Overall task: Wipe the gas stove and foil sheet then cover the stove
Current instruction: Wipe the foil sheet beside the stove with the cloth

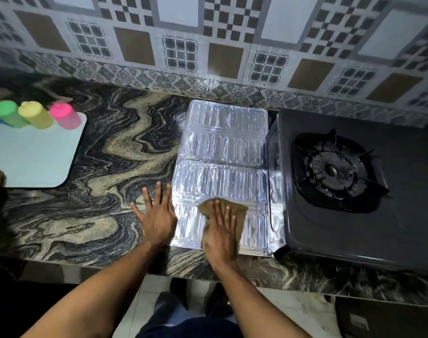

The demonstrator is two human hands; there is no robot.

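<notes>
Foil (222, 152) butts the stove (354, 189), table (105, 167) bare leftward; left hand (158, 219) flat, splayed, right hand (221, 231) flat on cloth (239, 211).

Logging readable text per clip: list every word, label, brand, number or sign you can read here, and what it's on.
None can be read.
Box label, lower right on the floor: blurred, unreadable.
Bottles: no print visible.
Stove, foil sheet, cloth, blue mat: no markings visible.
Wall tiles: patterns only.
</notes>
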